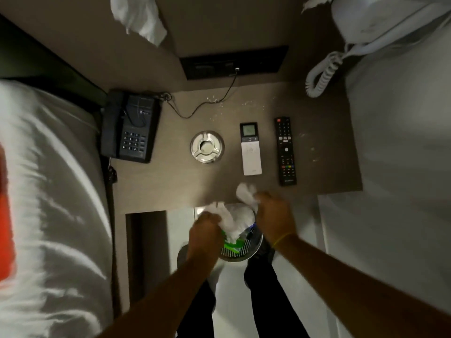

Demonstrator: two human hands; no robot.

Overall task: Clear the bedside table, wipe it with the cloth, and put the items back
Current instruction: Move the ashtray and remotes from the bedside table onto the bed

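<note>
The brown bedside table (170,181) carries a dark telephone (131,126) at its left, a round metal ashtray (207,147), a white remote (251,148) and a black TV remote (285,151). White crumbs lie scattered near the back of the tabletop. My left hand (205,231) and my right hand (275,212) both grip a crumpled white cloth (238,213), held just past the table's front edge above a metal mesh waste bin (240,251) on the floor. Something green shows in the bin.
A bed with white sheets (53,191) lies at the left, another white bed (402,142) at the right. A coiled white cord (322,74) hangs at the back right. A black cable (202,106) runs from the wall socket panel (234,62) to the telephone.
</note>
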